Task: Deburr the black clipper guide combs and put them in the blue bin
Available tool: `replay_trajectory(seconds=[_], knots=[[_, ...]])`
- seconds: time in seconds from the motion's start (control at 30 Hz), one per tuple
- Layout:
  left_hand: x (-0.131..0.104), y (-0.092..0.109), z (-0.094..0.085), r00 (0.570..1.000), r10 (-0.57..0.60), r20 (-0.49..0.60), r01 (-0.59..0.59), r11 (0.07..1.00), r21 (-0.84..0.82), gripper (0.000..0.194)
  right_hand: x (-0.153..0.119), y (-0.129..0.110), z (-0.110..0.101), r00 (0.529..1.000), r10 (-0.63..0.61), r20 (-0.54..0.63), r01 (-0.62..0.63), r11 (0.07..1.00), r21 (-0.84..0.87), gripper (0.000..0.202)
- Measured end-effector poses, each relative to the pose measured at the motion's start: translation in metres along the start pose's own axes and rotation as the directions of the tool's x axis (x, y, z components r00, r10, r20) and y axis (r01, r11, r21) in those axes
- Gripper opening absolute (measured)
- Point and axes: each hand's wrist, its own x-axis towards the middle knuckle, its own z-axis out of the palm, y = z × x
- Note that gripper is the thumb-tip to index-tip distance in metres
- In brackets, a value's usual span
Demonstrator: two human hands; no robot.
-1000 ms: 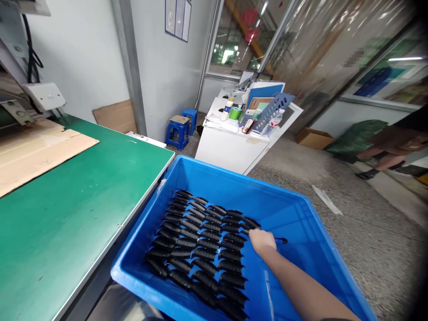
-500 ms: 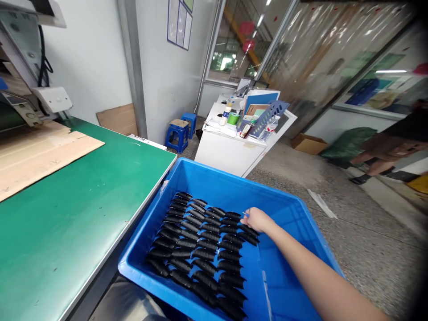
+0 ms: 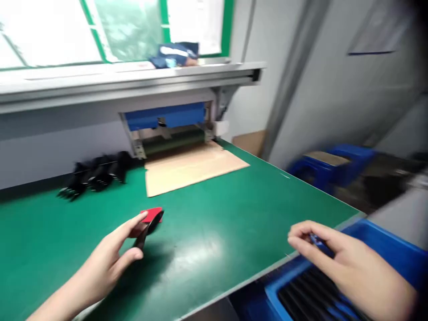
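Over the green tabletop [image 3: 214, 200], my left hand [image 3: 113, 254] holds a thin, curved black piece [image 3: 149, 229] between fingers and thumb. A red piece [image 3: 153, 214] shows just behind its fingertips; whether it is held cannot be made out. My right hand [image 3: 337, 254] is above the table's right edge, beside the blue bin [image 3: 397, 243], its thumb and fingertips pressed together. Something small and blue or metallic shows inside its curled fingers, too blurred to name. Rows of black pieces [image 3: 310, 292] lie in the bin beneath my right hand.
A pile of black pieces [image 3: 96, 174] lies at the table's back left. Tan cardboard [image 3: 190, 167] extends from under a blue-fronted machine [image 3: 167, 117]. A grey shelf [image 3: 133, 82] runs above, with a dark cloth bundle [image 3: 177, 54]. Blue stools [image 3: 310, 169] stand beyond the table's right side.
The view has swung left from the bin to the tabletop. My right hand has left the rows of black pieces and is near the table edge. My left hand has come into view holding a black piece.
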Motion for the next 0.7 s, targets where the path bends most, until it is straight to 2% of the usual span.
replay_trajectory(seconds=[0.03, 0.07, 0.13, 0.2, 0.27, 0.3, 0.4, 0.5, 0.6, 0.7], knots=[[0.000, 0.002, -0.008, 0.998, -0.054, -0.040, 0.047, 0.987, -0.153, 0.065, 0.015, -0.030, 0.015, 0.992, -0.109, 0.068, 0.106, 0.993, 0.052, 0.037], [0.002, 0.003, -0.014, 0.993, -0.090, -0.082, 0.061, 0.950, -0.306, 0.069, 0.027, -0.062, 0.030, 0.964, -0.222, 0.148, 0.210, 0.973, 0.091, 0.036], [0.004, 0.001, -0.021, 0.981, -0.133, -0.144, 0.037, 0.847, -0.531, 0.068, 0.046, -0.127, 0.062, 0.854, -0.447, 0.265, 0.428, 0.895, 0.128, 0.039], [0.002, -0.006, -0.024, 0.969, -0.156, -0.193, -0.011, 0.752, -0.659, 0.058, 0.062, -0.185, 0.093, 0.721, -0.632, 0.283, 0.631, 0.768, 0.108, 0.047], [-0.003, -0.016, -0.027, 0.955, -0.152, -0.254, -0.087, 0.675, -0.732, 0.053, 0.078, -0.227, 0.122, 0.615, -0.736, 0.282, 0.751, 0.656, 0.073, 0.049], [-0.006, -0.020, -0.029, 0.947, -0.150, -0.286, -0.126, 0.644, -0.755, 0.053, 0.086, -0.241, 0.136, 0.581, -0.764, 0.281, 0.784, 0.618, 0.061, 0.046], [-0.012, -0.026, -0.035, 0.917, -0.190, -0.350, -0.187, 0.571, -0.800, 0.050, 0.104, -0.259, 0.170, 0.532, -0.808, 0.252, 0.823, 0.563, 0.068, 0.035], [-0.012, -0.025, -0.039, 0.903, -0.259, -0.342, -0.166, 0.525, -0.835, 0.049, 0.112, -0.255, 0.193, 0.527, -0.832, 0.173, 0.830, 0.547, 0.109, 0.043], [-0.009, -0.024, -0.038, 0.903, -0.296, -0.311, -0.145, 0.473, -0.869, 0.048, 0.110, -0.248, 0.203, 0.531, -0.840, 0.115, 0.837, 0.541, 0.086, 0.049], [-0.007, -0.027, -0.034, 0.912, -0.302, -0.278, -0.125, 0.441, -0.889, 0.047, 0.106, -0.246, 0.204, 0.532, -0.838, 0.121, 0.843, 0.538, 0.022, 0.050]])
